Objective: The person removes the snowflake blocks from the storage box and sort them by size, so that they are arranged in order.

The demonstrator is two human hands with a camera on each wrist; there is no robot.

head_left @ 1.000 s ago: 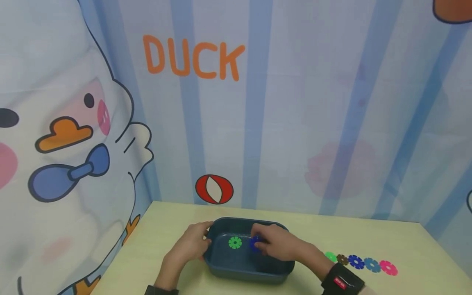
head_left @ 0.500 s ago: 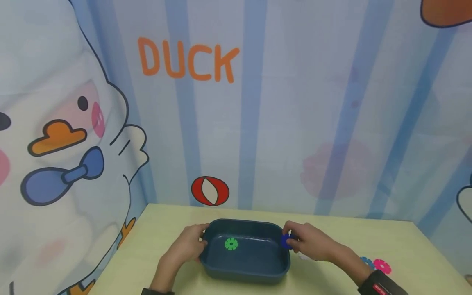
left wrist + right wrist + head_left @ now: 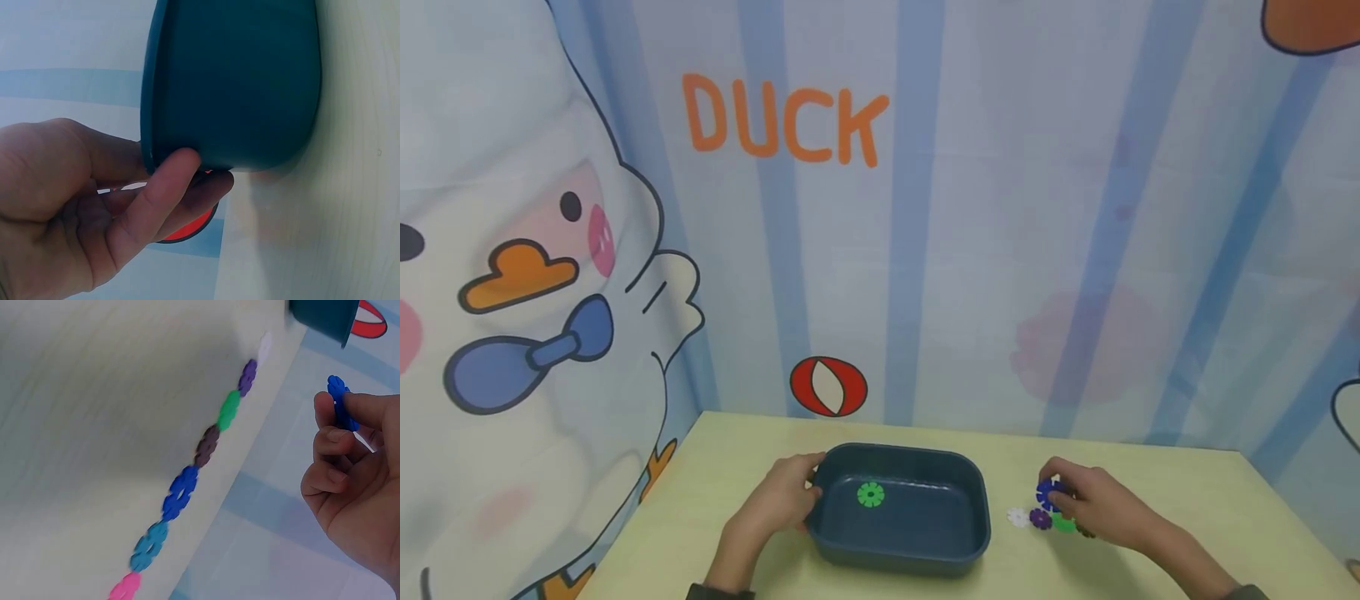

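My right hand pinches a dark blue snowflake building disc between thumb and fingertips, raised above the table right of the dark teal basin. The raised disc shows edge-on in the right wrist view. At the basin's left end, my left hand holds its corner. In the left wrist view, fingers touch the basin's outer wall. A green disc lies flat inside the basin. Below my right hand runs a row of discs, with white nearest the basin, then purple and green.
Further along the row, the right wrist view shows a brown disc, a blue one, a light blue one and a pink one. Behind the pale table hangs a printed duck curtain.
My right hand has carried the blue disc from inside the basin, over its right rim, to above the row. My left hand has stayed at the basin's left end.
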